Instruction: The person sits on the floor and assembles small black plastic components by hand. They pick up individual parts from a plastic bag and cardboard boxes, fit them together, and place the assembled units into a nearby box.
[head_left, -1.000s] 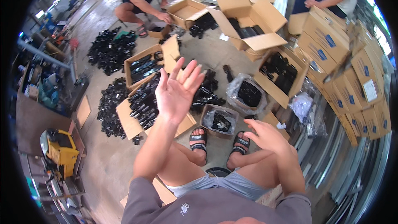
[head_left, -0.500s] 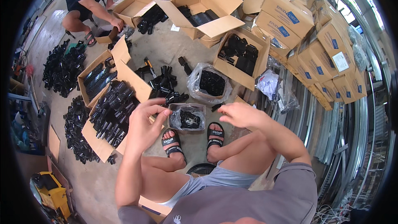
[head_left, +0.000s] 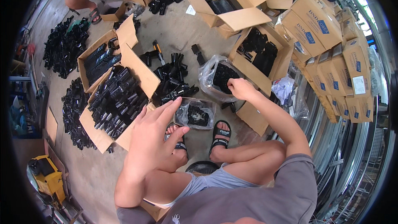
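Now the right hand [head_left: 241, 88] is nearer, curled at the lower-right edge of the black pieces [head_left: 224, 74] in the plastic bag [head_left: 205, 79], right of frame centre, grip unclear; left hand [head_left: 154, 136], lower left, spread, apparently empty.

The right hand [head_left: 241, 88] is at the edge of a clear plastic bag [head_left: 206, 77] holding small black parts [head_left: 224, 74]; the left hand [head_left: 155, 130] hovers, thumb spread wide, just left of a small plastic-lined cardboard box [head_left: 212, 110] containing more black pieces [head_left: 198, 117]

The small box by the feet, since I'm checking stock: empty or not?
Not empty: the small box shows black parts inside its plastic liner.
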`<action>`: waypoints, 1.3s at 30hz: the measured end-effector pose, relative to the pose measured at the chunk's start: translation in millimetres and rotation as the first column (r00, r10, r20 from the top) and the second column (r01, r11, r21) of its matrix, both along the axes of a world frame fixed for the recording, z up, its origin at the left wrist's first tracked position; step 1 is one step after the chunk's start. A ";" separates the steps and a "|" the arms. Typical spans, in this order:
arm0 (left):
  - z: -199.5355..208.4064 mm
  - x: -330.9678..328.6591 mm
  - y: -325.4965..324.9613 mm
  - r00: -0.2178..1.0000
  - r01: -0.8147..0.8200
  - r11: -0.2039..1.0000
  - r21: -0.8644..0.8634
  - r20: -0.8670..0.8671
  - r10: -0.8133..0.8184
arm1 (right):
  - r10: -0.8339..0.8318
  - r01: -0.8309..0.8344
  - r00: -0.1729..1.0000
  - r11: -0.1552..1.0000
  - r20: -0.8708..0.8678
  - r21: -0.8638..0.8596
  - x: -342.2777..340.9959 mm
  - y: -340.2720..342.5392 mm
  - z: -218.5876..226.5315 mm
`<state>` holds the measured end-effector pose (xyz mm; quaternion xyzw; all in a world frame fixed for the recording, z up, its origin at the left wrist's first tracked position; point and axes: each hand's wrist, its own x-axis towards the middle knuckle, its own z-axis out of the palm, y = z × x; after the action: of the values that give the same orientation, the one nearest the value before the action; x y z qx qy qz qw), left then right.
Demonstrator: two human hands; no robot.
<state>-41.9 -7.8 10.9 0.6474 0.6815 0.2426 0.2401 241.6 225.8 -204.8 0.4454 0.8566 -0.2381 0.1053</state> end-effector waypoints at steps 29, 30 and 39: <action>-23.1 3.8 -3.6 0.987 0.159 0.986 -0.043 0.042 -0.157 | -0.378 0.369 0.912 0.925 0.158 0.086 44.2 -106.6 -110.9; -25.3 6.6 -2.7 0.985 0.169 0.985 -0.037 0.050 -0.167 | -0.415 0.411 0.899 0.910 0.142 0.057 43.1 -105.6 -97.1; -57.6 48.7 9.2 0.977 0.211 0.967 -0.144 0.072 -0.202 | -0.714 0.335 0.273 0.698 -0.644 -0.633 -53.0 -143.7 94.5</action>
<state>6.8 1.3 -46.7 0.6877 0.6197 0.1822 0.3315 188.6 82.1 -110.4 0.4962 0.5200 -0.6054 -0.3419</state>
